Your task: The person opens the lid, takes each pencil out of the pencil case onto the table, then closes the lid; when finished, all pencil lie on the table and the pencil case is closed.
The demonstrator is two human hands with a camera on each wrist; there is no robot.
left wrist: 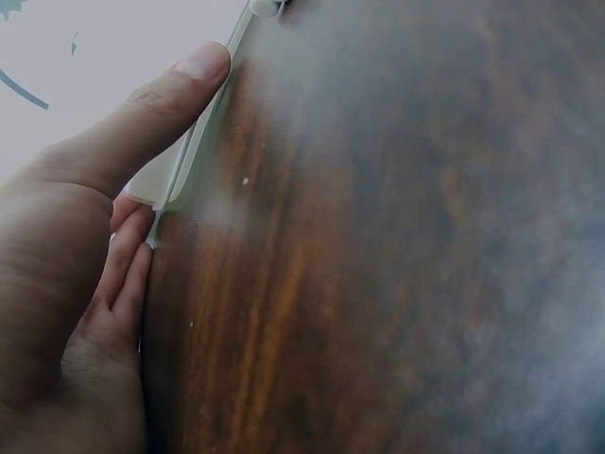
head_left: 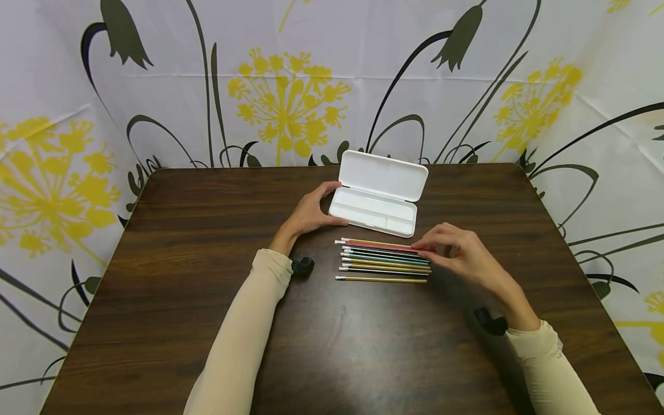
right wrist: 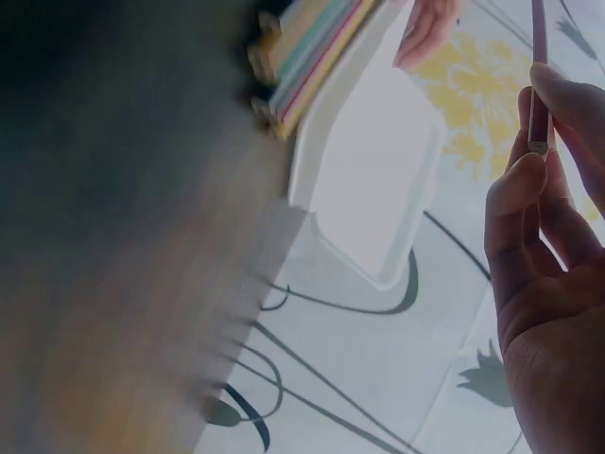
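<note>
A white pencil case lies with its lid raised, showing a tray divided into compartments. My left hand grips its left end, thumb along the front edge and fingers at the back corner; the left wrist view shows the thumb on the rim. In my right hand a reddish pencil is pinched by its unerasered end between thumb and fingertips. In the head view it overlaps a row of pencils in gold, black and teal, their eraser ends pointing left.
The dark wooden table ends at the back against a white curtain with yellow and grey flowers. One gold pencil lies slightly apart at the front of the row. Dark wrist cameras sit at both cuffs.
</note>
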